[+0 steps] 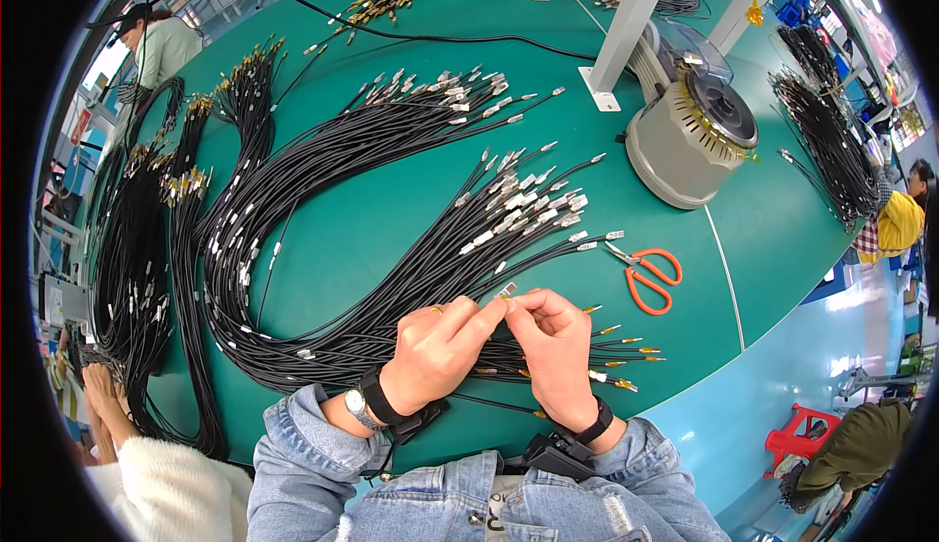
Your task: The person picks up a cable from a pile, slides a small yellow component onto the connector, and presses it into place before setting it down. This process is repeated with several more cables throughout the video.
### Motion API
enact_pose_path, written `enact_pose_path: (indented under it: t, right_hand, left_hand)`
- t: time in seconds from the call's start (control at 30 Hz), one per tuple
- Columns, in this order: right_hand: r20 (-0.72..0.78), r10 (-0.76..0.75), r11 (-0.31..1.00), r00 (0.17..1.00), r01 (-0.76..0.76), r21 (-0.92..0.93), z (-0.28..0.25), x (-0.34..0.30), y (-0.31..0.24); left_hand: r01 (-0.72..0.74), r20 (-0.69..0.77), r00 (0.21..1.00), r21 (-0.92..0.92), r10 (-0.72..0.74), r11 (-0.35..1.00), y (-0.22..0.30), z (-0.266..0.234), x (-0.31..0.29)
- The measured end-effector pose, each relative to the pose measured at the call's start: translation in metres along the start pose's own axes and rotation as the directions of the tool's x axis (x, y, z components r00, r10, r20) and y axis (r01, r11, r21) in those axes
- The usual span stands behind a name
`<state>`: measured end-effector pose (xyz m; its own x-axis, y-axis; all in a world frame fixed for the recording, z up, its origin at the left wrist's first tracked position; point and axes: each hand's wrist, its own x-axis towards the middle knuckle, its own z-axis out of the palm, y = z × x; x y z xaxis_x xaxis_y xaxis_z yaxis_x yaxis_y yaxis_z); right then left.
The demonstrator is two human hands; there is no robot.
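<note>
My left hand point(430, 351) and my right hand point(553, 351) meet over the near side of the green table, fingertips pinched together. Between them shows a small silvery piece point(507, 291); it looks like a cable end, but the fingers cover most of it. Beneath both hands runs a thick bundle of black cables point(381, 317). Its far ends carry silvery connectors and white tags point(518, 204); gold-coloured tips point(626, 351) stick out to the right of my right hand. Scissors with orange handles point(650, 283) lie on the table beyond that hand.
A round grey machine point(675, 141) stands at the back right beside a grey post point(626, 33). More black cable bundles point(132, 258) line the left, and another point(827, 141) lies far right. At the lower left, a co-worker's white sleeve point(186, 483) comes close. A red stool point(802, 434) stands on the floor.
</note>
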<state>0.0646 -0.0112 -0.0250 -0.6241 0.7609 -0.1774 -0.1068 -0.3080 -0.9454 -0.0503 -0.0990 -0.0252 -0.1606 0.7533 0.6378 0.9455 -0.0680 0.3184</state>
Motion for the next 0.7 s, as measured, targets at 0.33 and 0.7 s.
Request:
enact_pose_path:
  t: [0.33, 0.7]
  right_hand:
    - [0.016, 0.005, 0.998, 1.000, -0.004, -0.068, -0.0014, 0.0020, -0.0029]
    - [0.051, 0.047, 0.998, 0.998, -0.044, -0.052, -0.0051, 0.0018, -0.0041]
  left_hand:
    - [-0.013, -0.071, 0.997, 0.018, 0.014, 1.000, -0.0013, 0.0064, -0.0011]
    - [0.086, -0.110, 0.990, -0.047, -0.091, 0.995, 0.0022, 0.0087, 0.0002]
